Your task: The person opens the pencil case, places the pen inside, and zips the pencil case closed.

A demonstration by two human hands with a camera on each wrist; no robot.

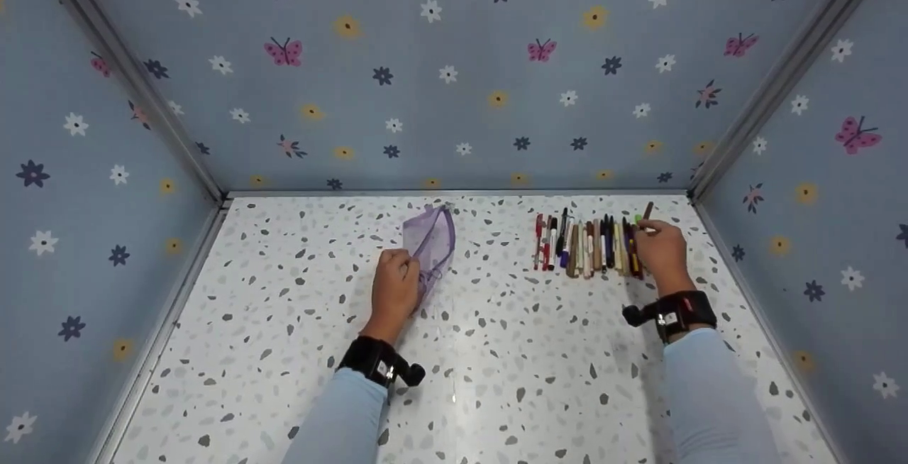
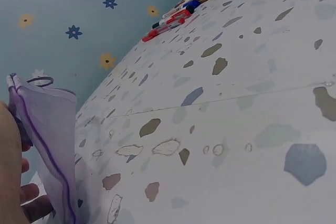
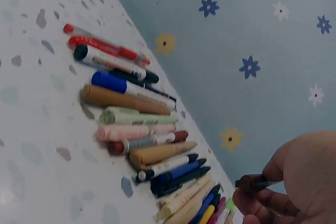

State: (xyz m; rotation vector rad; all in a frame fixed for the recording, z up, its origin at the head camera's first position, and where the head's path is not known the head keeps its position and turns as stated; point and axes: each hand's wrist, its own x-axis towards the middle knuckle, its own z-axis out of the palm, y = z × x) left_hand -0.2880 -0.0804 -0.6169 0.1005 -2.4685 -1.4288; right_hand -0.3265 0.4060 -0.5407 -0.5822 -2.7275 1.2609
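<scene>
In the head view my left hand (image 1: 396, 285) grips the near side of a purple mesh zip pouch (image 1: 430, 231), which lies left of the pens. The left wrist view shows the pouch (image 2: 55, 135) standing up from the table, with a dark purple zip and a small loop at its top. At the right end of a row of pens and markers (image 1: 588, 247), my right hand (image 1: 663, 250) pinches a brown pen (image 1: 648, 210). Its dark brown end (image 3: 247, 183) pokes out between thumb and fingers in the right wrist view, held above the row.
The row lies side by side near the back wall (image 1: 454, 81), with red pens (image 3: 107, 48) at its left end. A white speckled table (image 1: 496, 379) spreads below. Flowered side panels (image 1: 837, 237) stand left and right.
</scene>
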